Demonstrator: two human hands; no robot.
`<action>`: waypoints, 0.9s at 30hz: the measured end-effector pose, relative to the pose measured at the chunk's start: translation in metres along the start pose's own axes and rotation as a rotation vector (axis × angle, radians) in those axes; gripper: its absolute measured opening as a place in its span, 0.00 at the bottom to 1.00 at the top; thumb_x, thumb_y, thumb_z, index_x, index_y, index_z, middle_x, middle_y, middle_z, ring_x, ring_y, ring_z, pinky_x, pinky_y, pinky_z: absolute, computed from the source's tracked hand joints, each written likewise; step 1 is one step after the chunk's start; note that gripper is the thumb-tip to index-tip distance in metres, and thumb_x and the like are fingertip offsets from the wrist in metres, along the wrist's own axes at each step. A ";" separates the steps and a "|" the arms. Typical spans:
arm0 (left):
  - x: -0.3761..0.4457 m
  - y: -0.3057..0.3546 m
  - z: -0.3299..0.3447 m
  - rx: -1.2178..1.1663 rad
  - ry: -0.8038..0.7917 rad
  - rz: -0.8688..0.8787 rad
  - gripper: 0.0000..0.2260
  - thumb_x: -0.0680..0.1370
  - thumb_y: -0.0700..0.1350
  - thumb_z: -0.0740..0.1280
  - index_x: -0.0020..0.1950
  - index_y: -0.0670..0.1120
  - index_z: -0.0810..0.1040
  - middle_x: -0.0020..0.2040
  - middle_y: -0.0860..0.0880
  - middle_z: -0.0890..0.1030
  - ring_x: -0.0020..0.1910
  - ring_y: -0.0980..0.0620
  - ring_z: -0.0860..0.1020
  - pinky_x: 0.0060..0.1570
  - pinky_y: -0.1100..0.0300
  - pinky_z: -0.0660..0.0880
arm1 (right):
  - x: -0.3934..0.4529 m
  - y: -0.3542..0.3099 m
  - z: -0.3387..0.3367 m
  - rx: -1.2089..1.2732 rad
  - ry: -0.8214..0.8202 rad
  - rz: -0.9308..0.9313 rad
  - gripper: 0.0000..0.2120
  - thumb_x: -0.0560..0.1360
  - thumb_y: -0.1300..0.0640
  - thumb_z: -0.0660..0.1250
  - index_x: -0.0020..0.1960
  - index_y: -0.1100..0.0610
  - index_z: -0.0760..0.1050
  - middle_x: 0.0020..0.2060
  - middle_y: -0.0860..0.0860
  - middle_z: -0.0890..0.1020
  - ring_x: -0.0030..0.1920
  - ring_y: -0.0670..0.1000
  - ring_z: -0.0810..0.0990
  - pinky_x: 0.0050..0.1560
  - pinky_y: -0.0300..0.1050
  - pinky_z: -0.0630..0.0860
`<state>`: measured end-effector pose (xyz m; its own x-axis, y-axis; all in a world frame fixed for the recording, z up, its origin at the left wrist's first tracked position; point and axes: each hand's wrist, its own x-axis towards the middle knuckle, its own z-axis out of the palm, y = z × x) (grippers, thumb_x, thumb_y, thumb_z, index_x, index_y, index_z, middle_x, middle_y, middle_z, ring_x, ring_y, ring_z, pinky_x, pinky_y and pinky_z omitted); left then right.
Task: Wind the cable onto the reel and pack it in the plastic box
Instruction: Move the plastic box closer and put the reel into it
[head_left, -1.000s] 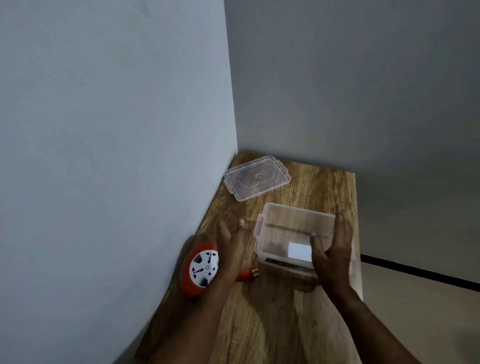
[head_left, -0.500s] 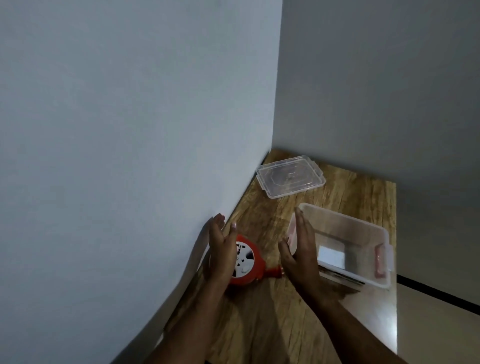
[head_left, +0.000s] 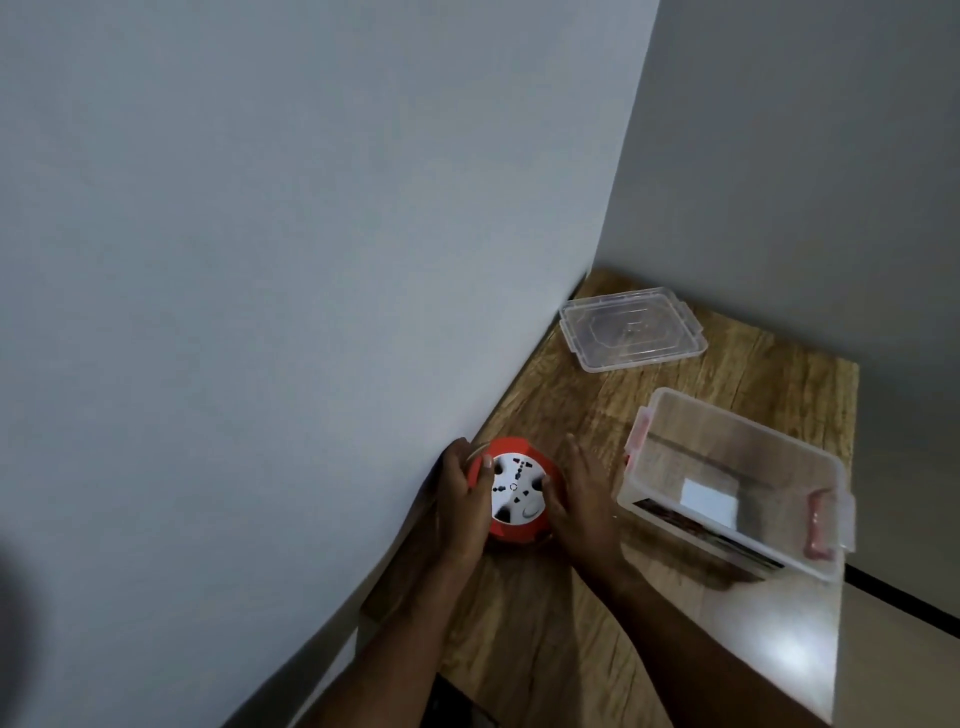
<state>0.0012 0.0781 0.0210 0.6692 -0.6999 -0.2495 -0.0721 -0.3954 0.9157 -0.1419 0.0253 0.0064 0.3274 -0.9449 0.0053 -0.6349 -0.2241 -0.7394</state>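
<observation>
Both hands clamp the round orange plastic cable reel (head_left: 511, 496) from opposite sides. The left hand (head_left: 460, 499) wraps its 9 o'clock edge, thumb lying over the rim onto the white face; the right hand (head_left: 582, 501) presses its 3 o'clock edge, thumb tip on the white face and fingers stretched up toward 12 o'clock. Each grip is closed on the reel. The reel's white circular socket face (head_left: 518, 493) points up at the camera, dotted with dark pin holes. The orange body shows only as a ring and a lower wall; its flanks are covered by the palms, and the wound cable cannot be made out. Whether the reel rests on the wood-grain bench (head_left: 550, 639) or is lifted just clear of it cannot be told.

At 3 o'clock from the reel, just beside the right hand, stands the clear rectangular plastic box (head_left: 737, 483), open-topped, with reddish latches at both short ends and a white label on its floor. A dark strip under its near wall is hard to read. At 1 o'clock lies the flat clear plastic lid (head_left: 631, 330), apart from the box, near the corner of the grey walls (head_left: 311, 260). The bench's near end is cut off by the forearms.
</observation>
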 end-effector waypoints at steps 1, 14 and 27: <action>0.001 -0.005 0.001 0.009 0.016 0.001 0.22 0.82 0.51 0.64 0.75 0.50 0.67 0.73 0.49 0.72 0.70 0.48 0.72 0.65 0.51 0.75 | 0.001 0.001 0.003 -0.033 -0.006 0.013 0.25 0.82 0.46 0.59 0.76 0.54 0.62 0.74 0.51 0.68 0.73 0.52 0.67 0.71 0.50 0.66; -0.003 -0.026 0.007 0.011 0.082 0.018 0.22 0.81 0.45 0.66 0.75 0.49 0.68 0.72 0.48 0.73 0.69 0.48 0.73 0.63 0.52 0.77 | 0.014 -0.008 0.016 -0.356 -0.102 0.105 0.24 0.82 0.43 0.57 0.70 0.58 0.67 0.67 0.58 0.71 0.61 0.56 0.77 0.54 0.49 0.78; -0.013 -0.011 0.005 -0.150 0.081 0.069 0.19 0.81 0.48 0.66 0.72 0.57 0.71 0.69 0.57 0.75 0.64 0.55 0.76 0.57 0.58 0.78 | 0.017 -0.026 -0.007 -0.247 -0.021 -0.087 0.23 0.81 0.41 0.58 0.71 0.51 0.65 0.64 0.51 0.69 0.54 0.50 0.80 0.48 0.47 0.82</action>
<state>-0.0101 0.0885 0.0128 0.7246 -0.6694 -0.1636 -0.0128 -0.2505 0.9680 -0.1248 0.0134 0.0306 0.4016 -0.9147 0.0458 -0.7541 -0.3586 -0.5503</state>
